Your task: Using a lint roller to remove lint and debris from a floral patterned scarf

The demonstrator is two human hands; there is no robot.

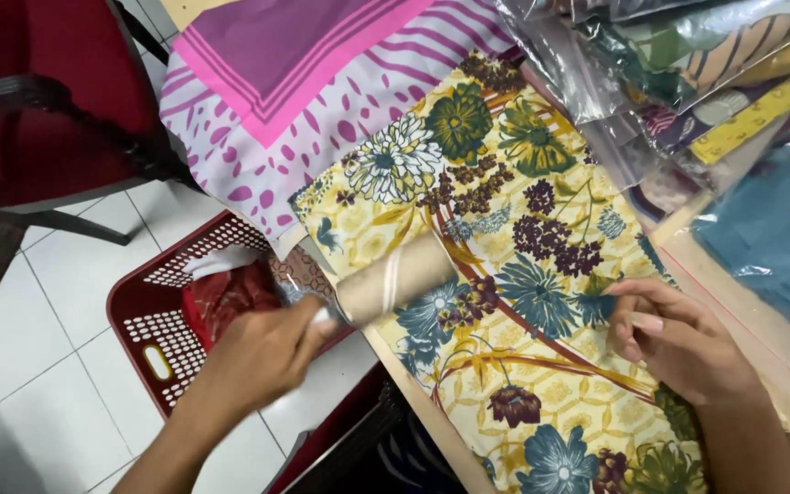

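Two hands work over a floral fabric spread along the table's near edge. From the head view, the left hand is clenched round the handle of a lint roller, whose drum lies on the cloth near that edge; the right hand presses flat, fingers loosely curled, grasping nothing. Rolling the cloth seems in hand (further passes would call for steady pinning). Motion blurs the handle; the red basket below hides its contents partly.
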